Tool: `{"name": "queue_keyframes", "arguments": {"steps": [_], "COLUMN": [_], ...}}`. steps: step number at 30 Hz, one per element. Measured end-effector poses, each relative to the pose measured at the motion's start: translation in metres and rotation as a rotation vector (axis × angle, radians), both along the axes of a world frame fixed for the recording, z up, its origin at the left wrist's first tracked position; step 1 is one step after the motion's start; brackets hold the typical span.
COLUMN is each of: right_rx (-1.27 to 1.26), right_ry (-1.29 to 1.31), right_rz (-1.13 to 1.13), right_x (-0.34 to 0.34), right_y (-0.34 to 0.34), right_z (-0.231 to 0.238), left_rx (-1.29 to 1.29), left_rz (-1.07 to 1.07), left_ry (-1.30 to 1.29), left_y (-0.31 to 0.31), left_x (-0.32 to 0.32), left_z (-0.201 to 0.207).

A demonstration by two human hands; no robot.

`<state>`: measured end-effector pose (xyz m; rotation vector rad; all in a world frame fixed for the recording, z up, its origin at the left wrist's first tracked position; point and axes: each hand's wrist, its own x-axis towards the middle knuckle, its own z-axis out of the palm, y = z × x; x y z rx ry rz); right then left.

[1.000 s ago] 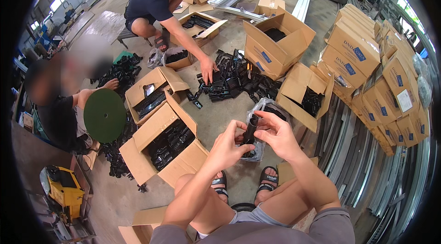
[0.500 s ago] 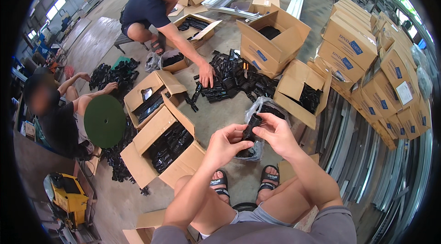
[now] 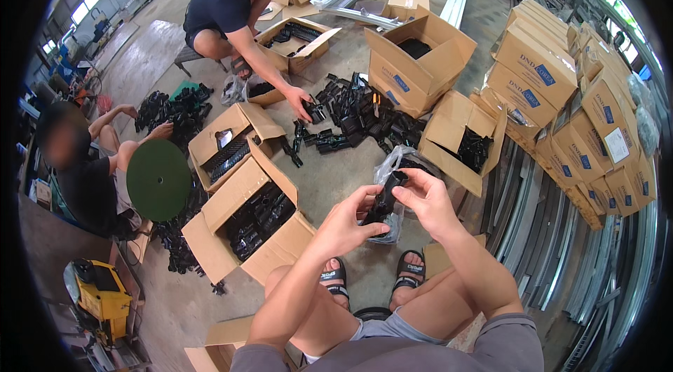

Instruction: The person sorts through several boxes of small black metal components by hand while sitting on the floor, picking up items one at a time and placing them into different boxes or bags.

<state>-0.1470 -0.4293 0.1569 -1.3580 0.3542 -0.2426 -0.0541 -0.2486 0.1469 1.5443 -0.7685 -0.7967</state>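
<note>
Between my two hands, in front of my knees, is a dark tubular plastic part (image 3: 385, 200), tilted with its upper end to the right. My left hand (image 3: 348, 223) grips its lower end, thumb spread along the near side. Thumb and fingers of my right hand (image 3: 425, 202) pinch the upper end. Just beyond and below the part lies a clear plastic bag (image 3: 397, 226) with dark pieces in it, partly covered by my hands. An open carton (image 3: 289, 251) filled with similar black parts stands left of my left hand.
A co-worker's hand (image 3: 298, 103) holds a black piece beside a loose heap of black parts (image 3: 356, 114). Open cartons (image 3: 396, 67) surround the heap. Stacked boxes (image 3: 531, 67) and long metal profiles (image 3: 526, 232) are on the right. A second person sits left, behind a green disc (image 3: 158, 180).
The part in my hands has tilted slightly, and my right fingers have shifted on its upper end. The co-worker's hand has pulled back left from the heap with a black piece.
</note>
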Motion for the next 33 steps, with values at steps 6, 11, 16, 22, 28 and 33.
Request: {"name": "queue_keyframes", "arguments": {"steps": [6, 11, 16, 22, 28, 33], "right_rx": [0.041, 0.031, 0.015, -0.153, -0.186, -0.12], "right_ry": [0.026, 0.053, -0.008, 0.019, 0.043, -0.114], "right_rz": [-0.014, 0.006, 0.009, 0.041, 0.099, -0.004], "right_x": [0.003, 0.0, 0.01, 0.007, 0.014, 0.039], "right_y": [0.002, 0.001, 0.007, 0.003, 0.005, 0.011], "right_z": [0.001, 0.003, -0.002, -0.008, -0.005, -0.047], "left_rx": [0.131, 0.155, 0.234, 0.203, 0.182, 0.071], "left_rz": [-0.071, -0.087, -0.039, -0.029, -0.035, 0.069], "left_ry": [0.058, -0.038, -0.169, -0.187, -0.096, 0.022], "left_y": [0.012, 0.009, 0.012, 0.011, 0.019, 0.027], "left_x": [0.01, 0.005, 0.005, 0.005, 0.012, 0.018], "left_z": [0.007, 0.015, 0.024, 0.017, 0.02, 0.015]}}
